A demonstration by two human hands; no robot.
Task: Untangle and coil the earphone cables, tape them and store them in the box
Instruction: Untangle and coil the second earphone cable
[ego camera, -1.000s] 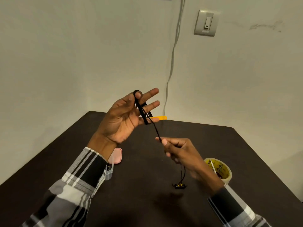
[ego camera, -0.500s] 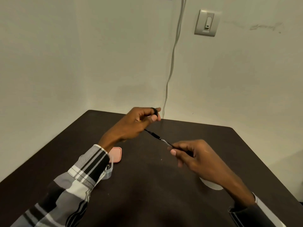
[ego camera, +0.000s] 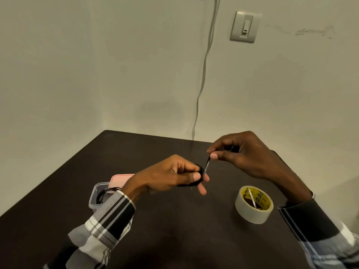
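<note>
My left hand (ego camera: 174,177) grips a small black coil of earphone cable (ego camera: 200,174) between thumb and fingers, low over the dark table (ego camera: 174,230). Just above and to the right, my right hand (ego camera: 242,154) pinches the cable's free end with its metal plug (ego camera: 207,165), which runs down to the coil. A roll of clear tape (ego camera: 253,204) with a yellow core lies on the table at the right. A clear plastic box (ego camera: 97,197) sits at the left behind my left sleeve, with a black cable coil inside; its pink lid (ego camera: 120,180) lies behind it.
The table stands in a corner of two pale walls. A white cord (ego camera: 204,74) hangs down the wall to the table's far edge, and a light switch (ego camera: 245,26) is on the right wall.
My left hand has dropped lower and curled around the coil. My right hand has risen up and right, drawing the plug end close to the coil. The tape roll is uncovered again.
</note>
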